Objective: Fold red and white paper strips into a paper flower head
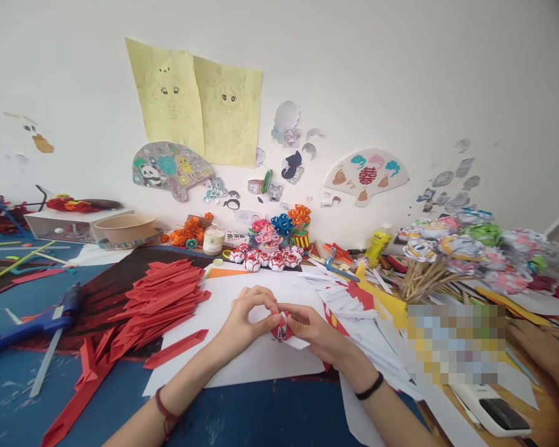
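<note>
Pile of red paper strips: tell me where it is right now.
In the head view, the pile of red paper strips lies left of centre, between the blue glue gun and the person's left hand.

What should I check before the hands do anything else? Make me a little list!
1. Both hands on the piece: ok. The left hand and right hand hold a small folded red-and-white paper piece.
2. Its folds tight: cannot tell; fingers cover part of it.
3. Folded red paper strips nearby: ok, piled on the left.
4. Folded white paper strips nearby: ok, on the right.
5. Large white paper sheet clear: not ok; a loose red strip overlaps its left side.
6. Blue glue gun cool: cannot tell.
</note>
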